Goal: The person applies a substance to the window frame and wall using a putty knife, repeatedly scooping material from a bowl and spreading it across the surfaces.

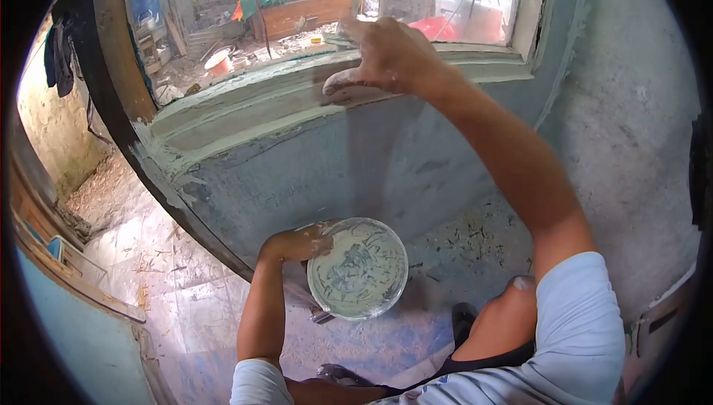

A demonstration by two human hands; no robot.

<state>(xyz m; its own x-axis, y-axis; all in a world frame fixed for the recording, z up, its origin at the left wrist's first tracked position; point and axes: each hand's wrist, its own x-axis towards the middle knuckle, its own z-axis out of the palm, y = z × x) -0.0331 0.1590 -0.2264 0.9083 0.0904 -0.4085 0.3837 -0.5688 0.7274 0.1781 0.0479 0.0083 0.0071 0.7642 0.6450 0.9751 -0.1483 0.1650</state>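
Note:
My left hand point(303, 243) grips the left rim of a round tub point(405, 268), with part of the fingers hidden behind it. Pale grey-green putty point(360, 264) with swirl marks shows inside. Up at the window sill point(260, 100), my right hand point(390, 56) reaches over the ledge. Its thumb is stretched along the front, apart from the fingers on top, which are blurred by motion. Putty smears whiten the thumb. Between thumb and fingers I make out no tool. The sill carries ridged, pale putty along its length.
Below the sill is a grey wall panel point(297, 175). A dark, curved-looking post point(111, 71) stands left of the window. Debris point(475, 234) lies at the wall's foot. Through the window show a wooden cabinet point(312, 4) and a pail point(218, 63). A rough wall point(631, 123) rises at right.

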